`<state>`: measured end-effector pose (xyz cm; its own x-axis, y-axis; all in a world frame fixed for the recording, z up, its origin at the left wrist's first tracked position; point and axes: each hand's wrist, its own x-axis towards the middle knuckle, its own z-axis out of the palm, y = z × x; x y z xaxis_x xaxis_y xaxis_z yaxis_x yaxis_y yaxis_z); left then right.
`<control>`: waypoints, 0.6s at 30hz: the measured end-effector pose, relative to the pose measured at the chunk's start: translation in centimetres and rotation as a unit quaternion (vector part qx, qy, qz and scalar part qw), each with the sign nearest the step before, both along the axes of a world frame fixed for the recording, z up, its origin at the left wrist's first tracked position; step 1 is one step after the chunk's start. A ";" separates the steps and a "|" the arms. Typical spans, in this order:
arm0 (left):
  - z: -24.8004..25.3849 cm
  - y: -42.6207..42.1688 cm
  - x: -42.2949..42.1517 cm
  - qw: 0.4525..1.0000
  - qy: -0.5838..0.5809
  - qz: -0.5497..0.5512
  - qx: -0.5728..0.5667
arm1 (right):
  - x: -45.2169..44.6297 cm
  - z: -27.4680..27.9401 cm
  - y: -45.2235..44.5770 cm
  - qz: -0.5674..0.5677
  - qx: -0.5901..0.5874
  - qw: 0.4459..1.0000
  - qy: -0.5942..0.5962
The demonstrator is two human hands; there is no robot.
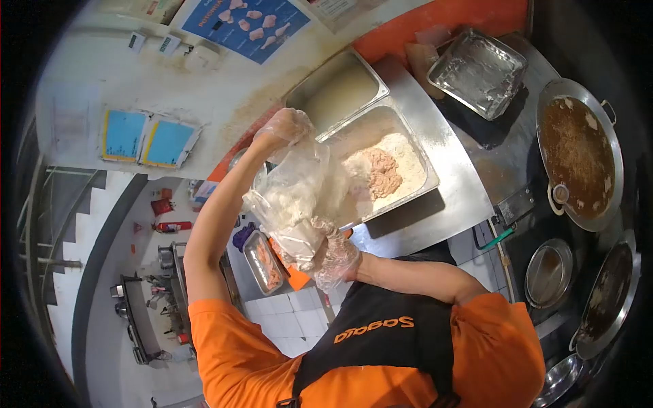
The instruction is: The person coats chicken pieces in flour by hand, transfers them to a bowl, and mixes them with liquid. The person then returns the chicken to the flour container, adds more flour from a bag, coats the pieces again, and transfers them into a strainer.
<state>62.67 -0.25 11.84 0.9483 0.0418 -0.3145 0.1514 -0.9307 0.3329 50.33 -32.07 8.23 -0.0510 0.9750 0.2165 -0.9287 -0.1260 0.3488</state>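
A clear plastic bag point(289, 197), cloudy with white powder inside, hangs between my two hands beside a deep steel pan point(427, 170). My left hand point(287, 127), in a clear plastic glove, is closed on the bag's upper end. Lower down, my gloved right hand point(338, 255) grips the bag's other end; powder coats this glove. The bag's right side leans over the pan's near edge. Inside the pan, a heap of raw pinkish meat point(384, 173) lies on pale flour point(401, 146). The bag hides part of the pan.
Another steel pan with cloudy liquid point(347, 92) adjoins the flour pan. A floury metal tray point(479, 71) sits farther right. Large oil-filled woks point(578, 160) line the right side. Behind the bag stands a tray of raw meat point(264, 262). A poster point(245, 27) hangs on the wall.
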 end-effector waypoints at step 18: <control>3.6 -2.5 -2.5 0.994 -0.049 0.050 -0.089 | 5.3 3.6 -1.3 0.007 0.025 0.999 0.029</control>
